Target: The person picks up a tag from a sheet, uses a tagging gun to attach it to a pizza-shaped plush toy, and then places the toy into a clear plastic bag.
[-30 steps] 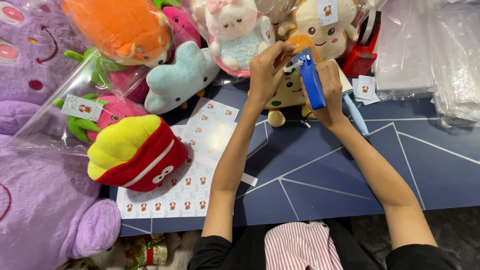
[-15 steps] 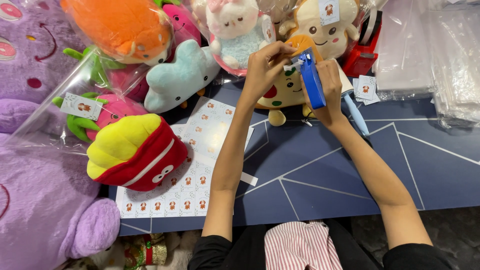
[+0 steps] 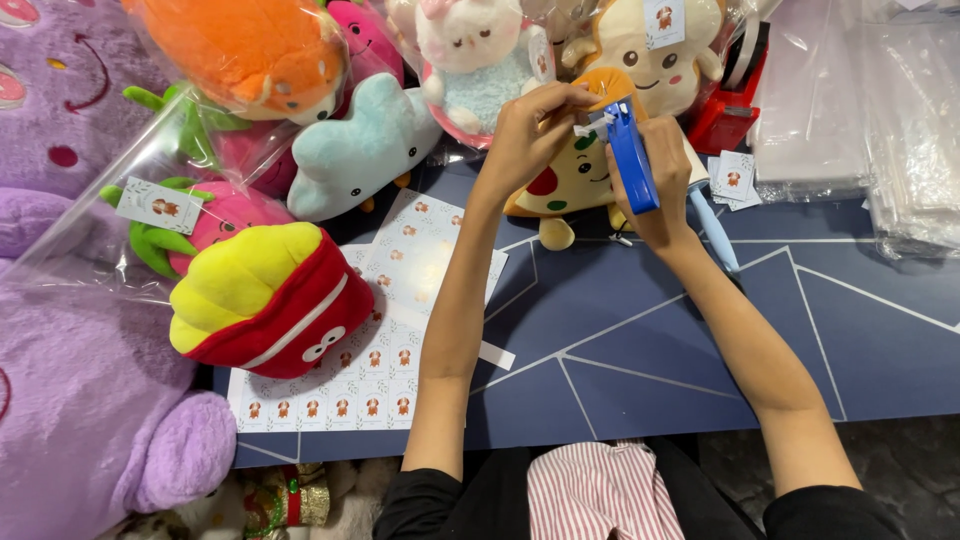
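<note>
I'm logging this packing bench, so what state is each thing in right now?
Blue plastic tagging gun: gripped in right hand, tip against toy.
Pizza-slice plush toy: unbagged, steadied by left hand.
Red-and-yellow fries plush: unbagged, lying on sticker sheets.
Orange plush: bagged.

Toy packing workshop: bagged plush toys point(image 3: 250, 60) crowd the blue tabletop point(image 3: 650, 340), with label sticker sheets point(image 3: 400, 300) and stacked clear plastic bags point(image 3: 860, 100)
</note>
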